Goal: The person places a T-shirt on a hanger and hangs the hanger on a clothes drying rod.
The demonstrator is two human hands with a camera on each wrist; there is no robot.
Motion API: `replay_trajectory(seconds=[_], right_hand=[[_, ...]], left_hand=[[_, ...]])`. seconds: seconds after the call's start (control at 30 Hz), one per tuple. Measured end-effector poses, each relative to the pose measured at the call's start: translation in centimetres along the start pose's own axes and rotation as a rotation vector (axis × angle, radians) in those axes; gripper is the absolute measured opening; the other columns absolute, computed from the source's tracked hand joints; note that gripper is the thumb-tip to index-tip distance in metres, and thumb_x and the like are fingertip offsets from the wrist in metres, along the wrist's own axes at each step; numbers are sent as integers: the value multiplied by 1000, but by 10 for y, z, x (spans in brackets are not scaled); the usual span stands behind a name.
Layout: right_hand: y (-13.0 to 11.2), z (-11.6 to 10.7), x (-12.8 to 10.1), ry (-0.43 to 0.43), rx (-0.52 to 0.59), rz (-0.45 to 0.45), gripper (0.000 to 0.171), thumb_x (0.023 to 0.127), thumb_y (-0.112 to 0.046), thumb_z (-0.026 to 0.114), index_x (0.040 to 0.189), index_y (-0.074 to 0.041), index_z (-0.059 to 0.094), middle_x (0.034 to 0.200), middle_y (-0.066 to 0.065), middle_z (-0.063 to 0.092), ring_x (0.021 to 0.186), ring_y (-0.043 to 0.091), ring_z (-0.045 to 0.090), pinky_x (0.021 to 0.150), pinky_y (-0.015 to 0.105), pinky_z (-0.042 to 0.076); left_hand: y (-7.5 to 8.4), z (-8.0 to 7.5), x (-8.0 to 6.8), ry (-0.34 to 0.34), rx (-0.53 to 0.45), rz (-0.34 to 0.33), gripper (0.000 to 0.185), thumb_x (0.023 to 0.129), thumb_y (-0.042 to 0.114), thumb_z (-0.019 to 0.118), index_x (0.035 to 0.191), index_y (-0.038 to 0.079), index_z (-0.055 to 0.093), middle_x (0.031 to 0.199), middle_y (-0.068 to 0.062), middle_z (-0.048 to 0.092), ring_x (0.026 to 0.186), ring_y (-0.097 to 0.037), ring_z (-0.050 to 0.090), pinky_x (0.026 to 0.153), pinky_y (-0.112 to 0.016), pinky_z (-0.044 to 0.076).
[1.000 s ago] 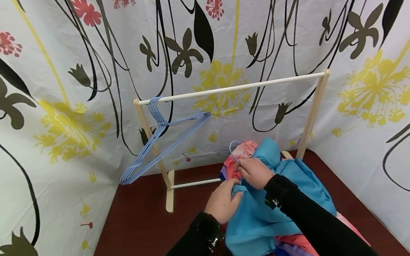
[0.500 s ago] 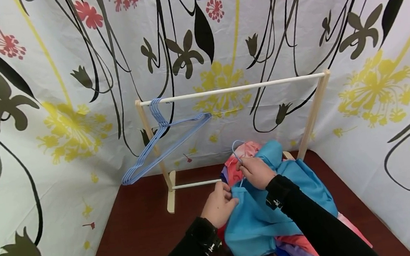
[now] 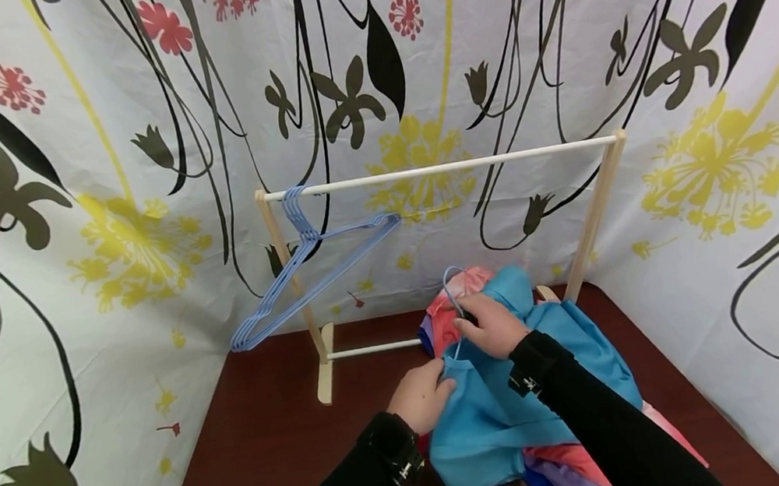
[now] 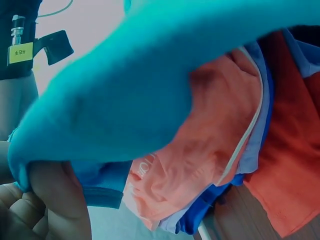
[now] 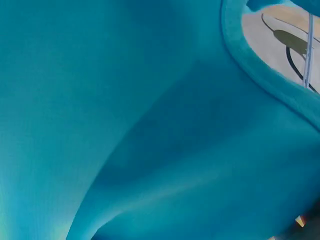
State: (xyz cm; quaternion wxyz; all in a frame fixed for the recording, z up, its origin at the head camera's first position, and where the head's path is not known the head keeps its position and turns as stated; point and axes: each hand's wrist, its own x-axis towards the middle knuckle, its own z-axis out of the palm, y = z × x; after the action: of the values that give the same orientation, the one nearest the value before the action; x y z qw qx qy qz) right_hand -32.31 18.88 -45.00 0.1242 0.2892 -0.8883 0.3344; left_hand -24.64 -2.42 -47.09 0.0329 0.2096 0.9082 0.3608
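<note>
A turquoise shirt (image 3: 512, 419) lies bunched at the right of the table under both hands. My left hand (image 3: 420, 398) pinches the shirt's edge; in the left wrist view its thumb and fingers (image 4: 57, 195) grip a fold of the cloth. My right hand (image 3: 492, 327) holds a light blue hanger (image 3: 447, 284) just below its hook. The hanger's lower part is hidden inside the shirt. In the right wrist view the turquoise cloth (image 5: 150, 110) fills most of the picture, and a hanger wire (image 5: 308, 55) crosses the neck opening.
Several blue hangers (image 3: 305, 239) hang at the left end of the rack's rail (image 3: 439, 168). Coral, purple and blue garments (image 3: 569, 468) lie beneath the shirt. A wooden rack foot (image 3: 325, 366) stands on the dark table (image 3: 254, 444). Floral curtain (image 3: 136, 103) surrounds it.
The left hand shifted left along the shirt's edge, then came down slightly and pinches it there. The right hand stays at the hanger's neck, with only a small shift.
</note>
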Motion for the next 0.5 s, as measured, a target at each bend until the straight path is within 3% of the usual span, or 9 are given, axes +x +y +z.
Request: replay_trajectory(seconds=[0.13,0.27,0.4,0.5], right_hand=[[13,-16,1,104,29,97,39,107,-11,47,145,-7,53,137,17,56,120,35,54,102,51,41],[35,-31,0,218,-27,297,40,107,-12,41,144,-7,54,132,24,54,115,40,53,94,55,42],[50,-39,-7,174,-17,449,44,111,-28,37,152,-13,46,138,26,51,117,46,52,94,60,41],[53,-40,-8,101,24,465,46,111,-37,36,153,-19,45,141,22,52,120,48,51,101,59,39]], left_hand=[[0,0,-1,-11,-13,-15,13,104,28,58,104,15,62,80,4,56,74,-12,54,66,-33,45],[0,-1,-3,-11,-22,-11,14,104,29,58,104,16,61,86,4,58,77,-13,56,68,-33,47],[0,0,-6,-27,-4,-9,17,104,30,58,110,14,63,95,3,63,83,-13,59,74,-35,52],[2,-1,-8,-52,16,-27,26,104,32,58,121,12,63,105,0,66,90,-14,61,82,-40,55]])
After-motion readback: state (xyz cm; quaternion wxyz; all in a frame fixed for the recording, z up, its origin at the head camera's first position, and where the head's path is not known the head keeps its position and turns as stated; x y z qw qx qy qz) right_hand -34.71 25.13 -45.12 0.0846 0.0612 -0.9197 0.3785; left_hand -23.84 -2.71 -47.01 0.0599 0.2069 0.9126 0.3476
